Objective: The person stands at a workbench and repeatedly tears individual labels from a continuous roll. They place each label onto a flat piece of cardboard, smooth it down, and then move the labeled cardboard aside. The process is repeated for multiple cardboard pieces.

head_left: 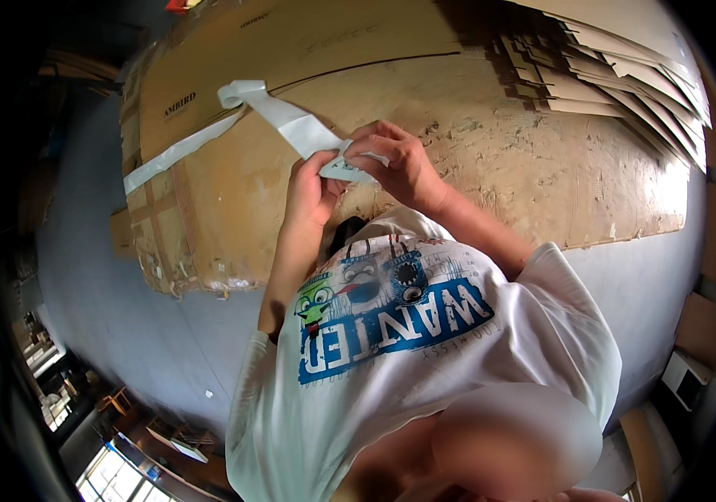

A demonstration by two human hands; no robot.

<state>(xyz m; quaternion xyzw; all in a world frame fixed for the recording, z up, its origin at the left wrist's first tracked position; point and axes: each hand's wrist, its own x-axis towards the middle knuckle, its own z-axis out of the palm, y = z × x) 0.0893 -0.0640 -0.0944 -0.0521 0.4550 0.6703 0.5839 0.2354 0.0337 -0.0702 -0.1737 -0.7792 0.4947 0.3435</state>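
Note:
A long white paper strip (295, 127), which looks like label backing, runs over the cardboard from a loose curl to my hands. My left hand (312, 188) pinches its near end from the left. My right hand (400, 166) grips the same end from the right, thumb and fingers bent close together. Between my fingers a pale piece with faint print, perhaps a label (345, 171), shows in part; whether it is separate from the strip I cannot tell. Another white length (182, 153) lies flat to the left of the curl, reaching the cardboard's left edge.
Worn, taped brown cardboard (492, 176) covers the work surface, its top scuffed and torn. A flat carton sheet (207, 71) lies at the far left. Cut cardboard sheets (626, 84) are stacked unevenly at the far right. Grey floor (149, 335) surrounds the surface.

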